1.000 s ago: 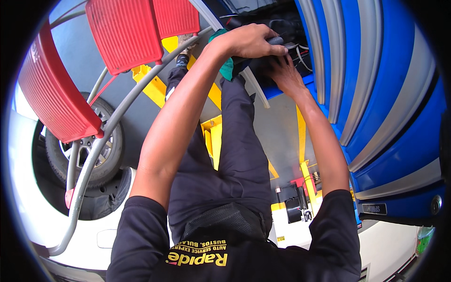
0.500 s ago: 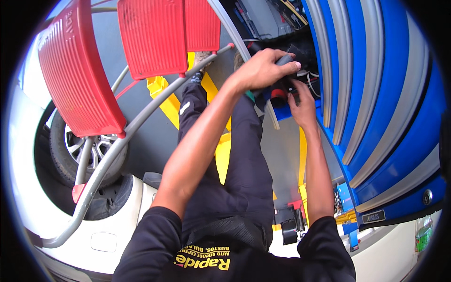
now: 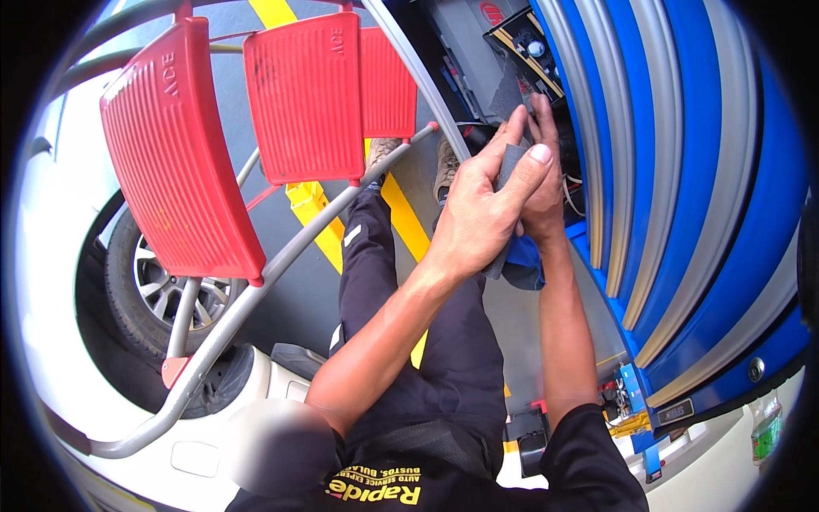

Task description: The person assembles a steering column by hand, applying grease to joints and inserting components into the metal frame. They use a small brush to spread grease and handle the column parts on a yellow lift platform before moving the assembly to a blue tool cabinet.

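My left hand (image 3: 482,205) is raised in front of me, its thumb and palm closed on a dark grey, rough-looking sheet (image 3: 512,162) that could be cloth or abrasive paper. My right hand (image 3: 544,183) lies against it from the other side, fingers stretched out and pointing away. The two palms nearly meet with the grey sheet between them. A pointed grey piece (image 3: 507,92) shows beyond the fingertips; I cannot tell whether it belongs to the same sheet. Below the palms hangs something blue (image 3: 524,266), partly hidden by my hands.
A blue and grey ribbed cabinet (image 3: 674,188) stands close on the right. Red ribbed step treads (image 3: 179,154) on a grey tubular frame (image 3: 316,209) fill the left. A car wheel (image 3: 162,290) and white bodywork are behind it. Yellow lines (image 3: 405,213) cross the grey floor.
Both hands have come back from the dark area beside the cabinet and closed toward each other around the grey sheet. The red and black object near my right hand is out of sight.
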A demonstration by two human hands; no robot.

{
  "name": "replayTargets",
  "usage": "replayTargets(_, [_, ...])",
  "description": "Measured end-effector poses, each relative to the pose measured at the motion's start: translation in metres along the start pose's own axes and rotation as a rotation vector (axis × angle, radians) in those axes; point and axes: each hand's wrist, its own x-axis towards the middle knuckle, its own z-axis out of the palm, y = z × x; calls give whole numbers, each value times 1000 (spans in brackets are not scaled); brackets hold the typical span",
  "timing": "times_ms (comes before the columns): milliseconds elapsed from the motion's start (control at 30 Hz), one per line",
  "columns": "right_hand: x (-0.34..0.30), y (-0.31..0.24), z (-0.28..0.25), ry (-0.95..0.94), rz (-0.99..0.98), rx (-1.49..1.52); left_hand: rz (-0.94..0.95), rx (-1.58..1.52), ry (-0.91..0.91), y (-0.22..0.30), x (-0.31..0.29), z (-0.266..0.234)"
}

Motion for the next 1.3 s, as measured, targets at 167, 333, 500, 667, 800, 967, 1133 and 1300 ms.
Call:
replayTargets(167, [30,-4,14,-80,115,-72,84,-29,156,8,5,-11])
replayTargets(333, [97,-4,51,-160,205,-209,22,-239,401,-3,9,-36])
replayTargets(500, [128,9,88,-129,102,-471,-49,-337,461,-20,16,-58])
replayTargets(667, [91,-50,58,-131,312,-45,-124,-49,569,-36,40,-72])
replayTargets(800, [45,-62,42,-341,330,134,-5,3,451,-44,58,-71])
replayTargets(967, [63,-45,31,-147,431,30,-110,-91,339,-37,55,-73])
replayTargets(1133, [100,10,51,-40,16,-401,-262,-184,481,-59,41,-88])
replayTargets(1300, [54,-7,50,60,408,-69,-214,81,484,-83,36,-94])
